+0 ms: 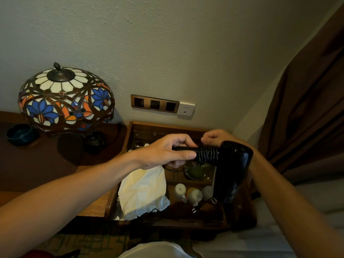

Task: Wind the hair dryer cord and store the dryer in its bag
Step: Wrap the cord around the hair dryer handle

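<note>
I hold a glossy black hair dryer (232, 170) above an open wooden drawer (130, 138). Its handle lies sideways, and its black cord (208, 155) is wound round it in tight coils. My left hand (167, 151) grips the free end of the handle. My right hand (214, 137) is closed just behind the coils, pinching the cord. The rest of the cord hangs down, its plug (195, 209) dangling over the drawer. A white cloth bag (143, 190) with a gathered opening lies on the drawer's left side.
White cups (186, 192) and a round dish (195, 172) sit inside the drawer. A stained-glass lamp (65, 101) and a dark blue bowl (21, 134) stand on the brown table at left. Wall sockets (155, 104) are above the drawer. A brown curtain (307, 108) hangs at right.
</note>
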